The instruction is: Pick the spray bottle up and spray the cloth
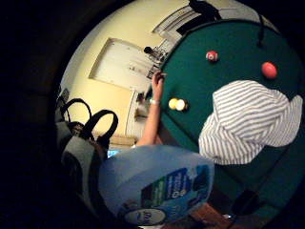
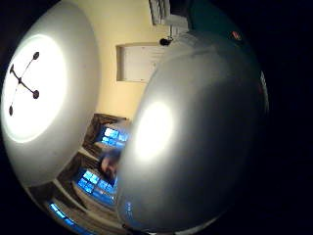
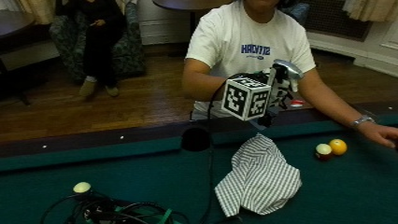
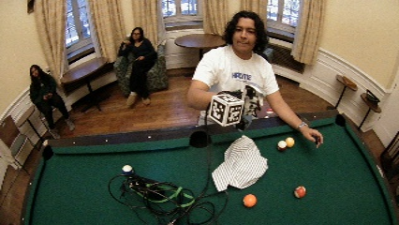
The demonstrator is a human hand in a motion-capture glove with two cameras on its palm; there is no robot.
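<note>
The right hand (image 3: 273, 95) has its grip wrapped round the spray bottle (image 3: 283, 77), held up over the tabletop (image 3: 149, 172) with the striped cloth (image 3: 261, 179) lying below at six o'clock, so next I think comes squeezing the trigger.

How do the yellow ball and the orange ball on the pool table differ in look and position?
The yellow ball lies near the person's bare hand and touches a white and dark red ball; the orange ball lies alone, apart from any other ball. The yellow ball sits on the person's side of the striped cloth, the orange ball on the opposite side. Both rest on the green felt.
</note>
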